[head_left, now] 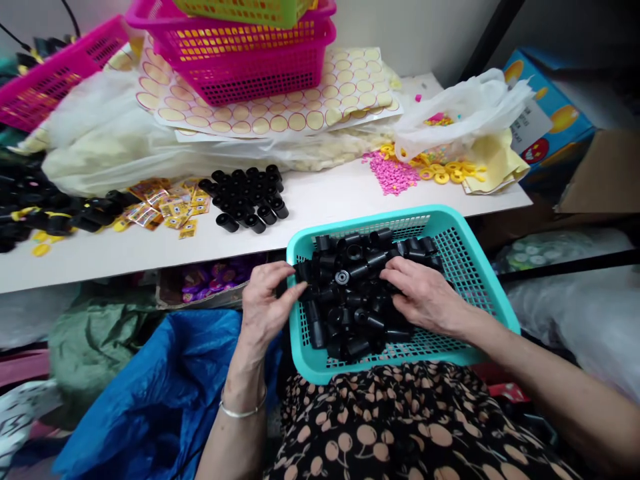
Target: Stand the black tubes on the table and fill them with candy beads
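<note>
In the turquoise basket (475, 257), black plastic pieces (370, 320) lie heaped — likely light, stiff, slippery; best pinched round their sides. Left hand (267, 300) and right hand (423, 293) curl narrowly among them — grip unclear.

My one view, head-worn
I look forward and down, near the turquoise perforated plastic basket (489, 270), white flat tabletop (325, 193) beyond.

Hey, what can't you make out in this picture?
All in the head view:
Whether the right hand grips a black part: hidden by its own fingers.
Floor of the turquoise basket: mostly covered by black parts.
Top of the yellow-green basket: cut off by upper edge.
Print on yellow packets: too small.
</note>
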